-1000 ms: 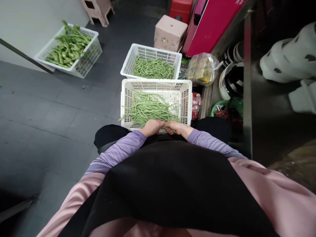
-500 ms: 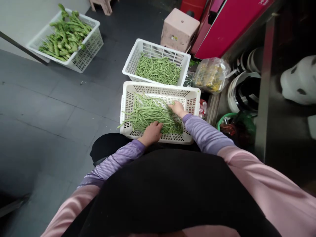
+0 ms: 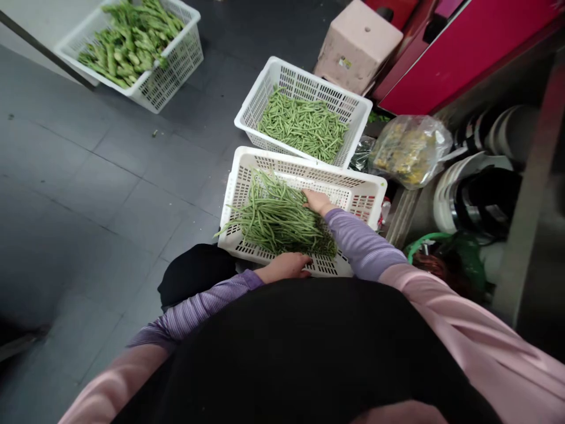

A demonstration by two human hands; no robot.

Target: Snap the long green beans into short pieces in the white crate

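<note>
Long green beans (image 3: 282,221) lie in a loose, tangled heap in the nearer white plastic basket (image 3: 368,187). Some bean ends stick out past its left side. My right hand (image 3: 316,202) rests against the far right part of the heap, fingers stretched towards the left and their tips partly among the beans. At the basket's near rim is my left hand (image 3: 286,266), its fingers slightly bent and apart, with nothing visible in them. Behind stands a second white basket (image 3: 359,109) holding short cut green beans (image 3: 304,126).
Back left, a white basket (image 3: 176,70) holds thick green stems (image 3: 132,44). A pink stool (image 3: 359,44) stands behind the bean baskets. On the right are a clear bag with yellow contents (image 3: 410,150), stacked buckets (image 3: 454,194) and a green-rimmed container (image 3: 428,238). Grey tiled floor (image 3: 119,188) spreads left.
My left hand has drawn back from the beans to the near rim. My right hand stays at the heap's far right. The whole view has shifted slightly.
</note>
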